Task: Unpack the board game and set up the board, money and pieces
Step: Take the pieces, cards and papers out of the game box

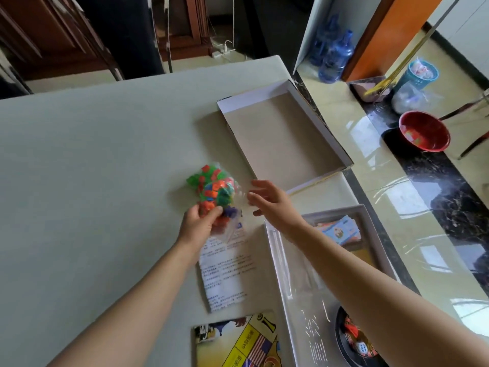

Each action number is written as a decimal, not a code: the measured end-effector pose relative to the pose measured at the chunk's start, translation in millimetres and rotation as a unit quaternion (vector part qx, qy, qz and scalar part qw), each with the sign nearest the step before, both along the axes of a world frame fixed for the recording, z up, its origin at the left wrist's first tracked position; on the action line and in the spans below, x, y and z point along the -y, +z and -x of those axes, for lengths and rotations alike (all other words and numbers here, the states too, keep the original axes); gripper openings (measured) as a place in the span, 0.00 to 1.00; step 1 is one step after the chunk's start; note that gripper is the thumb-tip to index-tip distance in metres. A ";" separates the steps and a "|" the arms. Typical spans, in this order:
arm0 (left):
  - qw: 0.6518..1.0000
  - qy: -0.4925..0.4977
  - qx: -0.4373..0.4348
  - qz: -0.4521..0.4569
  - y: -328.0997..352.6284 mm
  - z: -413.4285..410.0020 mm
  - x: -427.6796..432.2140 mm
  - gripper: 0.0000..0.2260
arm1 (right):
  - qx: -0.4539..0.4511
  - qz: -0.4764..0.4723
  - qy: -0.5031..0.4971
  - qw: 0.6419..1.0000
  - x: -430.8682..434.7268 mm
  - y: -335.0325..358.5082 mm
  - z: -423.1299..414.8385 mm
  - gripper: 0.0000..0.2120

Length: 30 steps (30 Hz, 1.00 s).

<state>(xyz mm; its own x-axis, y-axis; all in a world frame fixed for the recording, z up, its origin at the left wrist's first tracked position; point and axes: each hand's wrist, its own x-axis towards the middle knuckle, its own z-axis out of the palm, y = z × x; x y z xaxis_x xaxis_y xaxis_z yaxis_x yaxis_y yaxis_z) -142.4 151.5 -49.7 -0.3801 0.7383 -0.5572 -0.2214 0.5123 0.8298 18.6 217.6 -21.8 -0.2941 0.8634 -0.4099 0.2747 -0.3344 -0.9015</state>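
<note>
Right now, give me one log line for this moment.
left grip: holds bag of pieces | right grip: open, by bag | money: in box | board: on table

Game board cut off below

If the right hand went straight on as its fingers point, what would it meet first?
Probably the clear bag of coloured pieces, held by the left hand. The open right hand points its fingers at the bag's edge, though depth is unclear.
</note>
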 end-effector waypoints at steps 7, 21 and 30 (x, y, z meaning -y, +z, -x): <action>0.971 0.119 -0.195 0.075 -22.4 89.6 -6.1 0.07 | 0.258 -0.221 0.216 0.916 -20.6 -30.6 67.6 0.26; 0.854 -0.059 -0.515 0.045 -7.6 41.4 -4.7 0.28 | 0.257 -0.238 0.154 0.924 -7.6 -20.0 27.6 0.21; 0.830 -0.360 -0.375 -0.200 16.8 -119.4 17.5 0.10 | 0.334 -0.199 0.039 0.921 34.8 1.3 -140.6 0.11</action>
<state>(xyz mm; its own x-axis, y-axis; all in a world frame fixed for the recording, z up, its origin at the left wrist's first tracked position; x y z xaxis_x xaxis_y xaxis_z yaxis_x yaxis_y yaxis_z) -23.1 134.0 -32.8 0.1116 0.9936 -0.0181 0.6791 -0.0630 0.7313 159.2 182.9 -20.5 -0.1579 0.9714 -0.1775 0.8210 0.0292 -0.5701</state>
